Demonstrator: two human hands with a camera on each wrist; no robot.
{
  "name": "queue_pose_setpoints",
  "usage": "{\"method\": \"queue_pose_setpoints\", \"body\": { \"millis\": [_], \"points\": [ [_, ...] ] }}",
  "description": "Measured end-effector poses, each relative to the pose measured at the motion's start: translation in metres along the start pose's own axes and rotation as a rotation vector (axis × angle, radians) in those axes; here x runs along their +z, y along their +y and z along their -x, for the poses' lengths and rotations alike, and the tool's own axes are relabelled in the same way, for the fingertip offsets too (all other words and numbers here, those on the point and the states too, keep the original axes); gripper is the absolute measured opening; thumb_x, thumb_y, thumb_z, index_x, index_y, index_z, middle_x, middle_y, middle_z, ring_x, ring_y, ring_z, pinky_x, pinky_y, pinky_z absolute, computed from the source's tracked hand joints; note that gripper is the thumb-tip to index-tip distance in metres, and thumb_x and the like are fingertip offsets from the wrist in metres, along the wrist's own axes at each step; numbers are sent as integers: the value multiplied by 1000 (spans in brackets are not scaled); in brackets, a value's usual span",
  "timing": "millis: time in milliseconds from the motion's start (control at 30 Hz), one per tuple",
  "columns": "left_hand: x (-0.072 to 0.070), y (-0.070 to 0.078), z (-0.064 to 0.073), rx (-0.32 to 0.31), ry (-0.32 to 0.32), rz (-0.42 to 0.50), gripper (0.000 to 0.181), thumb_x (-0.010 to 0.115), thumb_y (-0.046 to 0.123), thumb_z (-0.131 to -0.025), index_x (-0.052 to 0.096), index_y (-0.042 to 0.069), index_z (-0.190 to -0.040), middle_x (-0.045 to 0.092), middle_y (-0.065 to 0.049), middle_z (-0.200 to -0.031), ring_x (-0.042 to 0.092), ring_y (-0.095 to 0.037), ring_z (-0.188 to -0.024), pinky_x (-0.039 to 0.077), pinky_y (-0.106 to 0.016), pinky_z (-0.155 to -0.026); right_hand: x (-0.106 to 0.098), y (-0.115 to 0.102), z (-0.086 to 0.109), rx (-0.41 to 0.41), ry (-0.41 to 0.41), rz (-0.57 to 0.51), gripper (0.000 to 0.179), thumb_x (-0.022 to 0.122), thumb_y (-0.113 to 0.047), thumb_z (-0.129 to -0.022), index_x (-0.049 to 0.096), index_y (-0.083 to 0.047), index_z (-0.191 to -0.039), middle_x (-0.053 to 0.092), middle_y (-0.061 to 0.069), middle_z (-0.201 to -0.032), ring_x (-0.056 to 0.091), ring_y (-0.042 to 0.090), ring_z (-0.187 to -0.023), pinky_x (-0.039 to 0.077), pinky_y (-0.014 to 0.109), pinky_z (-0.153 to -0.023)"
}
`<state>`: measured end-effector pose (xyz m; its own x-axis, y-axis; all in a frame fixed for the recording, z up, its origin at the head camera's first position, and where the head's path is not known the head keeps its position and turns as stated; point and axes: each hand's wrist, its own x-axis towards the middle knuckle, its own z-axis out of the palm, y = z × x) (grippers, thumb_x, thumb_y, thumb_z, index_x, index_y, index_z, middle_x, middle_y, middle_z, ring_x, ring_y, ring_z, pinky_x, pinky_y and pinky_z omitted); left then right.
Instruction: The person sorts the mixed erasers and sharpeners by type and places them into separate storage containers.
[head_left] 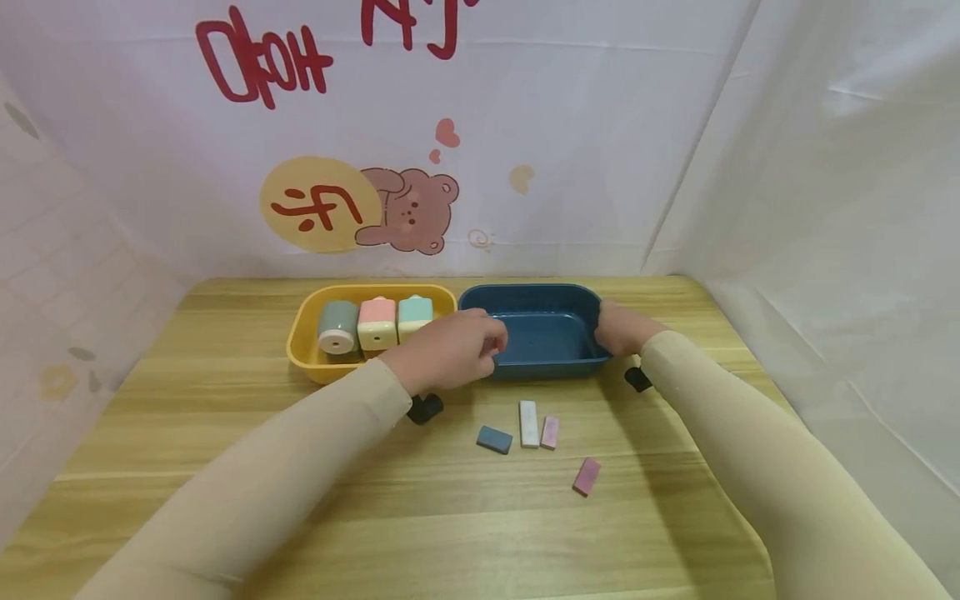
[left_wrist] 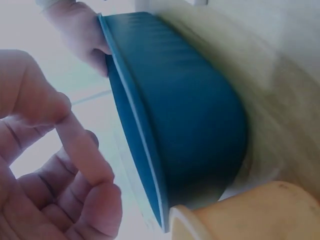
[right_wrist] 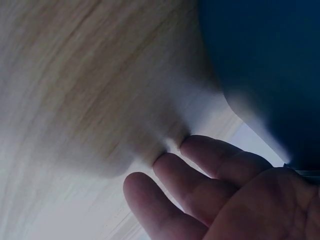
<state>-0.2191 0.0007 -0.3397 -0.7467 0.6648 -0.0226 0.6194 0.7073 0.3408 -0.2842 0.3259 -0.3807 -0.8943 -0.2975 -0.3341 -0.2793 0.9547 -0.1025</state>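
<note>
My left hand is above the left end of a dark blue oblong basin. In the left wrist view, its thumb and a finger pinch a small pinkish block; the head view hides this block. At the basin's right end my right hand holds the rim. In the right wrist view, several fingers lie outside the wall near the tabletop, while the thumb is out of sight. On the table before the basin lie a blue-grey block, a white block, a pale pink block and a darker pink block.
A yellow basin stands at the blue one's left. Inside are a grey container, a pink-and-cream container and a mint-and-cream container. Behind the wooden table hangs a printed white cloth; more cloth borders both sides.
</note>
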Motion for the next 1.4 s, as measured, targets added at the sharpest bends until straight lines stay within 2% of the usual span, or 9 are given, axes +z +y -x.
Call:
{"method": "queue_pose_setpoints", "body": {
  "millis": [67,167,367,600,867,1133,1400],
  "points": [
    [-2,0,-4,-3,1,7,13,62,17,-100,70,20,-110,60,3,-105,58,-15,-92,52,-28,-80,1,0,0,-50,17,61,39,43,-8,-98,45,28,-114,52,30,-102,59,27,-66,55,38,-66],
    [-6,-1,-11,-11,-2,27,12,63,17,-100,69,20,-110,61,3,-106,59,-15,-93,54,-29,-82,2,0,0,-66,35,83,36,43,-7,-97,47,26,-109,52,29,-100,58,26,-65,55,38,-66],
    [-12,-4,-29,-5,6,54,13,62,17,-101,69,18,-111,64,2,-107,59,-17,-96,55,-31,-84,0,-3,0,9,17,9,46,42,-8,-97,38,31,-122,55,26,-98,60,27,-69,55,39,-69],
    [-15,-11,-51,-22,15,102,16,61,18,-101,69,17,-115,68,2,-105,63,-19,-91,55,-33,-85,-1,-2,-1,38,5,-5,50,41,-9,-97,34,31,-127,58,29,-102,62,29,-73,56,41,-73],
    [-17,-16,-72,-6,2,140,18,58,15,-101,68,15,-115,68,0,-115,62,-21,-98,53,-37,-94,-1,-3,-1,51,0,-41,53,41,-9,-97,32,31,-132,60,28,-101,63,29,-75,56,41,-74],
    [-16,-18,-89,0,-18,105,19,59,17,-102,69,14,-118,68,-1,-122,62,-19,-106,53,-39,-103,-3,-2,0,65,-3,-77,53,41,-9,-97,31,29,-133,62,23,-94,63,29,-75,55,40,-75],
    [-9,-25,-107,-27,-18,111,16,60,17,-102,69,16,-115,68,-1,-117,62,-21,-105,54,-38,-101,-3,-1,0,95,-13,-106,55,42,-10,-98,29,27,-136,64,26,-99,64,31,-81,55,44,-82]
  ]
}}
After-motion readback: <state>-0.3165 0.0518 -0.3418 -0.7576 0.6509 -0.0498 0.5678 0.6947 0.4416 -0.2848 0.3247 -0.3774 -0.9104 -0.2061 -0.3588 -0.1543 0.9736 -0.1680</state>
